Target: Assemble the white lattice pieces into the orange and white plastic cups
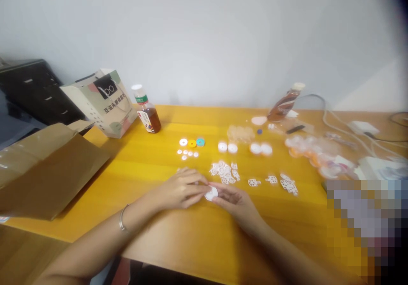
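Note:
Between the fingertips of both hands is a small round white piece [211, 193], held just above the table's near half. My left hand [188, 188] touches its left side with the fingers bent. On the other side, my right hand [233, 199] pinches it between thumb and fingers. Just beyond lies a pile of white cut-out plastic parts [225, 172], with more flat white parts [288, 184] to the right. Further back are white round discs [227, 148], a yellow disc [191, 143], a teal disc [200, 142] and several tiny white caps [185, 152].
A cardboard box [54, 170] and a paper bag [105, 102] stand at left, beside a drink bottle [148, 113]. Another bottle [283, 104] is at the back right. Clear packaging with orange pieces [314, 151] and cables [338, 128] lie at right.

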`<action>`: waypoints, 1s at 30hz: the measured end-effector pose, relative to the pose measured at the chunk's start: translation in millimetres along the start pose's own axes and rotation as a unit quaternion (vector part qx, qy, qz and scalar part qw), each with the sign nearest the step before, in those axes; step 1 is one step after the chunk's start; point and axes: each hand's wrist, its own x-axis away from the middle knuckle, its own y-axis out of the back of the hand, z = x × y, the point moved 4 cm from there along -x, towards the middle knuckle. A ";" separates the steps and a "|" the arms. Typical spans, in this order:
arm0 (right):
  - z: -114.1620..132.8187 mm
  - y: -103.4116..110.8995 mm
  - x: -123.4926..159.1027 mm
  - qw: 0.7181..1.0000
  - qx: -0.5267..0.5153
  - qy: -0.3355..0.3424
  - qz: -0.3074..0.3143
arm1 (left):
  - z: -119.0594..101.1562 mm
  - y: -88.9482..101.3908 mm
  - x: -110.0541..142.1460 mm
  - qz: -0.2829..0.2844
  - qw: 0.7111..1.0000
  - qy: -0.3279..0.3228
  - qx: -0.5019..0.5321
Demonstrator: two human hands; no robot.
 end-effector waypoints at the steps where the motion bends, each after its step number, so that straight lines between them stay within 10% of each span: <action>1: 1.6 -0.1 0.8 1.000 -0.002 0.003 0.003 | -0.2 1.2 0.4 0.002 1.000 -0.010 0.008; 10: 4.8 3.1 4.1 1.000 0.013 0.022 0.000 | -0.2 -3.8 5.1 0.005 0.998 -0.064 -0.007; 20: 8.3 4.3 0.0 1.000 0.025 0.012 -0.010 | 11.8 3.7 2.9 -0.022 0.976 0.036 0.213; 30: 5.3 10.3 -3.3 0.998 0.029 0.014 -0.046 | 33.8 -13.8 15.9 0.083 0.987 0.110 0.077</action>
